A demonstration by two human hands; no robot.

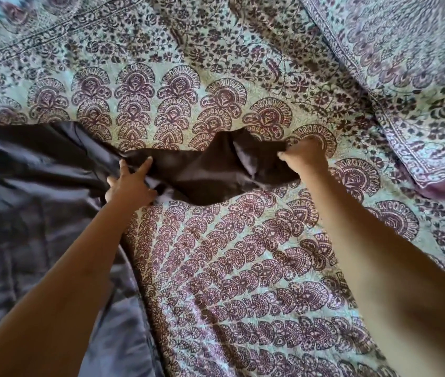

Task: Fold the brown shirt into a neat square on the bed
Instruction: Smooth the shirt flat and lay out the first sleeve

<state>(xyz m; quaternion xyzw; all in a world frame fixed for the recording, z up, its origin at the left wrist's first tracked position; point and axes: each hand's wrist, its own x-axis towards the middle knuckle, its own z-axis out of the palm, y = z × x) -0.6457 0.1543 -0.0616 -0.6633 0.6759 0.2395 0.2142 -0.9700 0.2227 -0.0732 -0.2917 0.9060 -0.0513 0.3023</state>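
The brown shirt (210,172) lies crumpled on the patterned bed (216,268). The right grip (303,156) clutches its right edge; the left grip (131,180) spreads over its left end, hold unclear.

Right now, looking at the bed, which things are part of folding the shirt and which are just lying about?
Part of the job: brown shirt, bunched and not yet folded; left hand and right hand, each gripping an end of it; patterned bedspread it lies on.
Just lying about: dark quilt at the left; patterned pillow at the upper right.
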